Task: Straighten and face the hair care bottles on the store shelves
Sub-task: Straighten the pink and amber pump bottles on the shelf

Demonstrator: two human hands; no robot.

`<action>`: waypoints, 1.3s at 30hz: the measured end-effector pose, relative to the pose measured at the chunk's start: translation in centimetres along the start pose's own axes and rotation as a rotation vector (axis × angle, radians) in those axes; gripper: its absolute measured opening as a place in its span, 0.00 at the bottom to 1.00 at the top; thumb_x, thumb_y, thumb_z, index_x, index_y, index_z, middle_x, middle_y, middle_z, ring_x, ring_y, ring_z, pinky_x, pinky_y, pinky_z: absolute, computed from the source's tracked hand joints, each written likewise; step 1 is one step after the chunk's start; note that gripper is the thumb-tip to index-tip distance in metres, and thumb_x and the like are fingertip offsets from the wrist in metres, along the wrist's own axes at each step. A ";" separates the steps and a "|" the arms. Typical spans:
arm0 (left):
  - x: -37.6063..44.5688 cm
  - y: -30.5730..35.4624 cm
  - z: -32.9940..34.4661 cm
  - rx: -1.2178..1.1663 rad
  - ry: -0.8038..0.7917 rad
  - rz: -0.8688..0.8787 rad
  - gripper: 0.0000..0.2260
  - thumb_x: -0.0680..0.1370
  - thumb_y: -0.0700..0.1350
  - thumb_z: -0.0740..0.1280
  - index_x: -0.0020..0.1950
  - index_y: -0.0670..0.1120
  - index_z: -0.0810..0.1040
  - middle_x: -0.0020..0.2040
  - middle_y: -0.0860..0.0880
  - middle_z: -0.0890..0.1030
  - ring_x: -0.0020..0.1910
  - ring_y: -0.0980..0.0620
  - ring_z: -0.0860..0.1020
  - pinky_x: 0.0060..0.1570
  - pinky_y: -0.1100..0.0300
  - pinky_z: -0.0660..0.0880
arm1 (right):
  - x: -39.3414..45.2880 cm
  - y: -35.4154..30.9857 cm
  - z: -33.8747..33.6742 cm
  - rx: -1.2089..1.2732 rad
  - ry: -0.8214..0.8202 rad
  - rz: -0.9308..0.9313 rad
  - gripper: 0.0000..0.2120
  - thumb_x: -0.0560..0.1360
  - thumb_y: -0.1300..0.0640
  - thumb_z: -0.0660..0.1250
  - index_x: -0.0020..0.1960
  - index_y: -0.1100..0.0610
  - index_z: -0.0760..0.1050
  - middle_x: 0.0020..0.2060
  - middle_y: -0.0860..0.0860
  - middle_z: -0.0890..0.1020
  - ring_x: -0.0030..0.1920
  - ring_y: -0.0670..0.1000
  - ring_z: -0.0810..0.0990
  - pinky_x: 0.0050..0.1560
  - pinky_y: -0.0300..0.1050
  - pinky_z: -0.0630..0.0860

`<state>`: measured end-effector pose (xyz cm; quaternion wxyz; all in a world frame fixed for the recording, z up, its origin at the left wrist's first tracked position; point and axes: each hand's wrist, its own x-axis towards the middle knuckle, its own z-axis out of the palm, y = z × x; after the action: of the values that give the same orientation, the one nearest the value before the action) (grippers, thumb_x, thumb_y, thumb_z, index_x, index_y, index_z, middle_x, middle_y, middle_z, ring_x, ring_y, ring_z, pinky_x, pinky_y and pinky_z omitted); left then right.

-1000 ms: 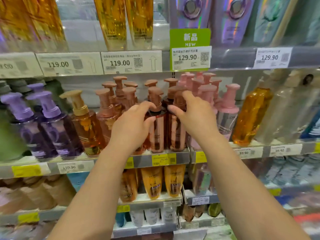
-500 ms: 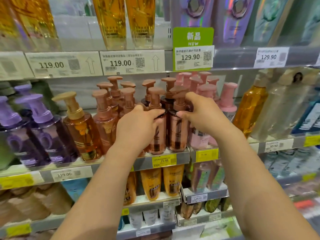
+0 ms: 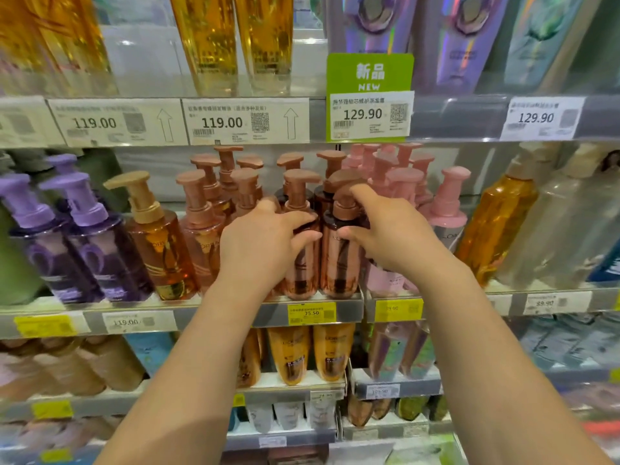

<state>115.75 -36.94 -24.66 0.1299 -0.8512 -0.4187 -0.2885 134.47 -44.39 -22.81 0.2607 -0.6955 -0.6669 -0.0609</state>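
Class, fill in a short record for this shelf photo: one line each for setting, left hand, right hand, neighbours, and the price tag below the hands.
setting: store shelf of pump bottles
left hand: left hand grips the left copper bottle
right hand: right hand grips the right copper bottle, index finger on its pump
neighbours: amber bottle and purple bottles to the left, pink bottles to the right
price tag: yellow tag reads 75.50
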 end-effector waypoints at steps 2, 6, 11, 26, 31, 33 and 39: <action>-0.1 0.2 -0.1 -0.004 0.001 -0.011 0.17 0.75 0.67 0.62 0.60 0.64 0.80 0.41 0.52 0.67 0.37 0.44 0.80 0.30 0.59 0.67 | 0.0 0.1 -0.1 0.031 -0.022 -0.022 0.23 0.77 0.49 0.71 0.69 0.44 0.68 0.58 0.51 0.85 0.56 0.59 0.81 0.42 0.49 0.74; -0.2 -0.7 -0.5 -0.100 -0.051 -0.056 0.14 0.78 0.64 0.60 0.61 0.67 0.78 0.43 0.53 0.69 0.45 0.45 0.80 0.34 0.57 0.69 | 0.3 0.3 0.0 0.048 -0.076 -0.037 0.18 0.80 0.51 0.69 0.68 0.43 0.71 0.60 0.50 0.83 0.39 0.50 0.76 0.41 0.46 0.75; -1.1 -2.0 -0.6 -0.289 -0.104 -0.075 0.14 0.81 0.49 0.65 0.63 0.66 0.77 0.56 0.54 0.79 0.59 0.50 0.77 0.53 0.51 0.77 | 0.0 0.2 -0.1 0.043 -0.084 -0.055 0.17 0.80 0.48 0.67 0.68 0.40 0.73 0.61 0.52 0.82 0.50 0.57 0.83 0.45 0.51 0.79; -5.1 -7.6 -2.3 -0.323 0.292 -0.331 0.13 0.77 0.57 0.67 0.60 0.58 0.79 0.56 0.60 0.82 0.47 0.58 0.78 0.47 0.59 0.76 | -2.3 -4.7 1.3 0.165 0.320 0.049 0.09 0.78 0.51 0.69 0.57 0.48 0.81 0.49 0.47 0.86 0.47 0.53 0.83 0.45 0.50 0.79; -4.5 -10.8 -2.9 -0.220 0.274 -0.345 0.14 0.77 0.55 0.68 0.61 0.54 0.79 0.59 0.54 0.81 0.56 0.52 0.79 0.52 0.56 0.74 | -0.1 -9.2 3.9 0.145 0.272 -0.027 0.11 0.79 0.48 0.68 0.59 0.49 0.79 0.51 0.49 0.86 0.52 0.56 0.84 0.47 0.53 0.80; -4.1 -12.2 -3.1 -0.197 0.207 -0.367 0.16 0.77 0.56 0.67 0.62 0.53 0.78 0.58 0.52 0.82 0.56 0.49 0.79 0.51 0.54 0.75 | 0.9 -10.7 5.0 0.099 0.208 -0.002 0.14 0.78 0.45 0.68 0.60 0.52 0.75 0.48 0.53 0.86 0.50 0.60 0.83 0.40 0.51 0.78; -3.2 -13.9 -1.9 -0.296 -0.035 -0.386 0.21 0.76 0.64 0.65 0.52 0.49 0.66 0.37 0.50 0.79 0.38 0.46 0.80 0.34 0.51 0.75 | 3.4 -12.4 7.3 0.128 0.013 0.143 0.14 0.81 0.45 0.63 0.52 0.56 0.65 0.43 0.56 0.83 0.42 0.59 0.84 0.39 0.52 0.79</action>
<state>102.50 -31.30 -25.33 -0.0612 -0.7701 -0.5290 -0.3512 121.01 -38.37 -24.15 0.3123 -0.7230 -0.6162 -0.0039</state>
